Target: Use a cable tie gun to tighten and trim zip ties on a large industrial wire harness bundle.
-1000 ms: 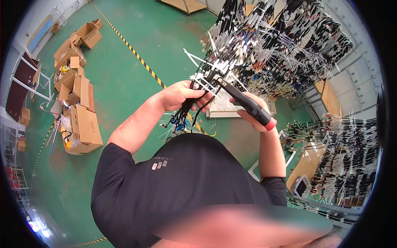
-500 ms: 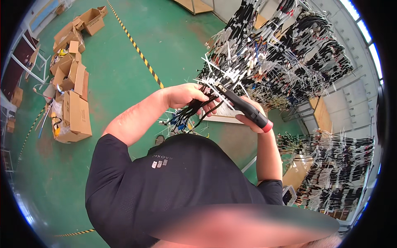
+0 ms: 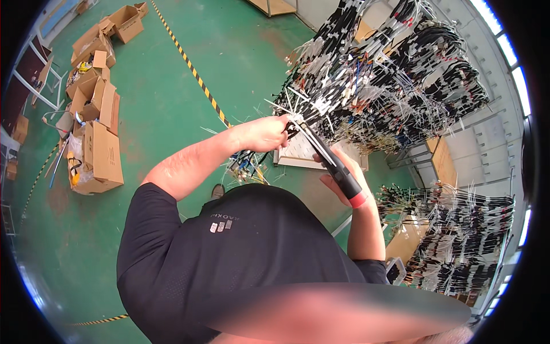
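My left hand (image 3: 268, 133) is closed round a bundle of black cables, whose loose connector ends (image 3: 247, 167) hang below my wrist. In my right hand (image 3: 348, 172) is a black cable tie gun (image 3: 337, 167) with a red end, its nose tilted up and left. That nose meets the bundle right beside my left fingers. White cable ties (image 3: 293, 103) stick out around this spot, and one long white strip runs along the tool. My left fingers hide the gripped part of the bundle.
Thick rows of hanging wire harnesses (image 3: 395, 80) fill the far right, with more harnesses (image 3: 458, 235) at the near right. Below my hands is a white board (image 3: 298, 156). Opened cardboard boxes (image 3: 103, 155) line the left, and a black-yellow tape line (image 3: 195, 74) crosses the green floor.
My left hand has turned over and closed on the bundle, its fingers now curled in. The cable tie gun's red end has swung lower and a little left with my right hand.
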Action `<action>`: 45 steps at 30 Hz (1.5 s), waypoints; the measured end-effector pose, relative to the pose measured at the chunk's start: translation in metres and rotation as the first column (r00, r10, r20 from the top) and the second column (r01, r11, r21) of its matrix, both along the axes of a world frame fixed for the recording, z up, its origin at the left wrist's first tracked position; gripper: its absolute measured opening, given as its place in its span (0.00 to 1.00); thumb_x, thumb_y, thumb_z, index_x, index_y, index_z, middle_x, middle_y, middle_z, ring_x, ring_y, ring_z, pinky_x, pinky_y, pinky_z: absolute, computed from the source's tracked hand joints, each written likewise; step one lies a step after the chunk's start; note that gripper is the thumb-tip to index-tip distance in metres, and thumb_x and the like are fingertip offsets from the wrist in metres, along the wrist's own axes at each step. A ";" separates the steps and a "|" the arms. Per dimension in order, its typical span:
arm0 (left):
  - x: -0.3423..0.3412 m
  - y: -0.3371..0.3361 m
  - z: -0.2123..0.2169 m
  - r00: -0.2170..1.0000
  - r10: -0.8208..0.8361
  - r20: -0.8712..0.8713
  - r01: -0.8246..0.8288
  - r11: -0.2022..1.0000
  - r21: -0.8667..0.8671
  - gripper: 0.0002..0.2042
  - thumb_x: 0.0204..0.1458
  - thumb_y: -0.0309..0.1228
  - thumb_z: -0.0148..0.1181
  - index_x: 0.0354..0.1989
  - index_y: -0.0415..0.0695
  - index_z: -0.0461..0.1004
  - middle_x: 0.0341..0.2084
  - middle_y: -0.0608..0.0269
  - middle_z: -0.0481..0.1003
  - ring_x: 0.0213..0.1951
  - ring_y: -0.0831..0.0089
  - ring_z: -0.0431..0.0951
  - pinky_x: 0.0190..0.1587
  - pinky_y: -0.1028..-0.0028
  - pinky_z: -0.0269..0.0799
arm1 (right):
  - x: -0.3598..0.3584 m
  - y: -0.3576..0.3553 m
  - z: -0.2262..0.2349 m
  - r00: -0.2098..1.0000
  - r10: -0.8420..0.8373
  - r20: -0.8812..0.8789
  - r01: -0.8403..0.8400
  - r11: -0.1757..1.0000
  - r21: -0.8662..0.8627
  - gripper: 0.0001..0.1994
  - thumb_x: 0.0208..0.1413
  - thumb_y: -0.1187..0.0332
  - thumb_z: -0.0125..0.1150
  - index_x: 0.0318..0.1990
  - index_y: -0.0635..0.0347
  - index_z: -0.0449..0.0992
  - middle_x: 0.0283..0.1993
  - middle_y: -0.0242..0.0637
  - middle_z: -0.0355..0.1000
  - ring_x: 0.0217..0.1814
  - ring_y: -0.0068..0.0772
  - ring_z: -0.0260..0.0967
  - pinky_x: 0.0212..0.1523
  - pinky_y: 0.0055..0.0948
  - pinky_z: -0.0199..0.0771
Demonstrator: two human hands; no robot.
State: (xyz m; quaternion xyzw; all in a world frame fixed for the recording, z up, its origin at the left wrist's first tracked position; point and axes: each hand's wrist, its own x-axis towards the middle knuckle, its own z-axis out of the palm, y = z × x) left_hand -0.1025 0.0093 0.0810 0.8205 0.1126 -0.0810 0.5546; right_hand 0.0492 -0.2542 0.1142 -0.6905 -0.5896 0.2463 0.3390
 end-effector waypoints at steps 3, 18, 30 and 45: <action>0.005 0.006 -0.016 0.972 -0.212 0.105 0.160 0.915 0.371 0.14 0.67 0.26 0.44 0.54 0.30 0.71 0.38 0.52 0.83 0.39 0.60 0.83 0.48 0.61 0.80 | -0.005 0.003 -0.003 0.996 0.011 -0.086 -0.009 1.000 0.028 0.22 0.56 0.73 0.70 0.59 0.64 0.75 0.50 0.41 0.79 0.55 0.39 0.77 0.59 0.38 0.75; 0.002 0.008 -0.027 0.961 -0.150 0.234 0.056 0.930 0.364 0.16 0.59 0.24 0.52 0.52 0.25 0.63 0.32 0.37 0.81 0.40 0.40 0.84 0.44 0.50 0.80 | -0.007 0.012 -0.030 0.995 -0.078 0.070 0.068 0.988 0.135 0.19 0.49 0.73 0.76 0.49 0.63 0.79 0.42 0.42 0.75 0.43 0.46 0.74 0.50 0.38 0.77; 0.000 0.041 -0.048 0.958 -0.213 0.193 0.287 0.727 -0.624 0.24 0.54 0.33 0.73 0.58 0.37 0.77 0.49 0.59 0.82 0.49 0.74 0.79 0.53 0.73 0.75 | 0.014 -0.007 -0.051 0.831 -0.251 0.497 0.056 0.925 0.375 0.28 0.42 0.73 0.69 0.55 0.61 0.74 0.54 0.46 0.71 0.60 0.57 0.69 0.75 0.59 0.60; 0.010 -0.006 -0.052 0.890 -0.182 0.419 0.443 0.568 -0.694 0.13 0.58 0.31 0.72 0.42 0.43 0.72 0.30 0.70 0.73 0.35 0.72 0.82 0.43 0.69 0.81 | -0.003 -0.022 -0.067 0.565 -0.420 0.710 0.137 0.897 0.421 0.28 0.42 0.75 0.69 0.56 0.51 0.77 0.53 0.37 0.70 0.65 0.47 0.69 0.78 0.60 0.56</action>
